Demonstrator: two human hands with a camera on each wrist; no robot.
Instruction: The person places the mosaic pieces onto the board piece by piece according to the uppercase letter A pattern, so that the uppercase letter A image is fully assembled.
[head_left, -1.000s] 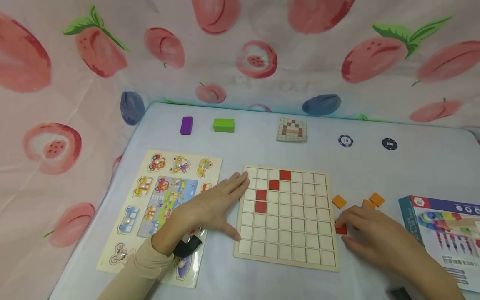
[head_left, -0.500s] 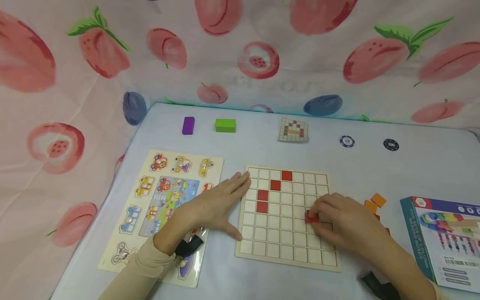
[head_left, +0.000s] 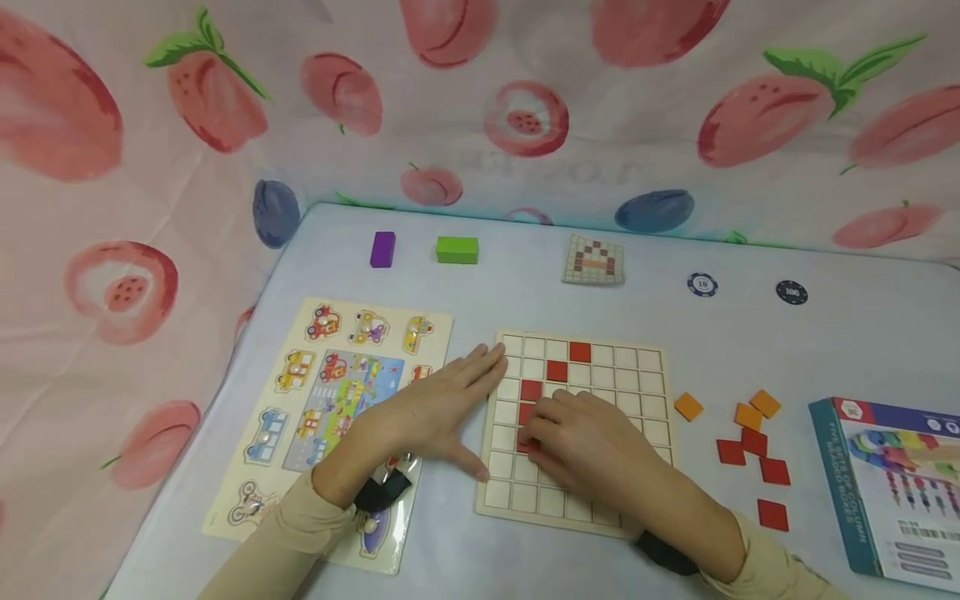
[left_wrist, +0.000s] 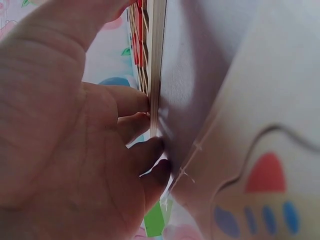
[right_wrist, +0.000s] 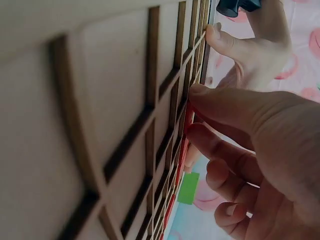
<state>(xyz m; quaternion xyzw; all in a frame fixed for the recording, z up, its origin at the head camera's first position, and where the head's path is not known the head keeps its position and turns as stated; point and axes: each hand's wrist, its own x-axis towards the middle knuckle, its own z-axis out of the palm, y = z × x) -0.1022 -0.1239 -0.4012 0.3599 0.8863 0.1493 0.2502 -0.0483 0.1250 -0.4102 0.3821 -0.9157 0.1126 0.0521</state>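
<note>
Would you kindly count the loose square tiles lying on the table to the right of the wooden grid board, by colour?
Red square wooden tiles: 4
Orange square wooden tiles: 3
Total: 7

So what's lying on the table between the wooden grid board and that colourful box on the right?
In the head view, loose orange tiles and red tiles lie scattered between the grid board and the box.
</note>
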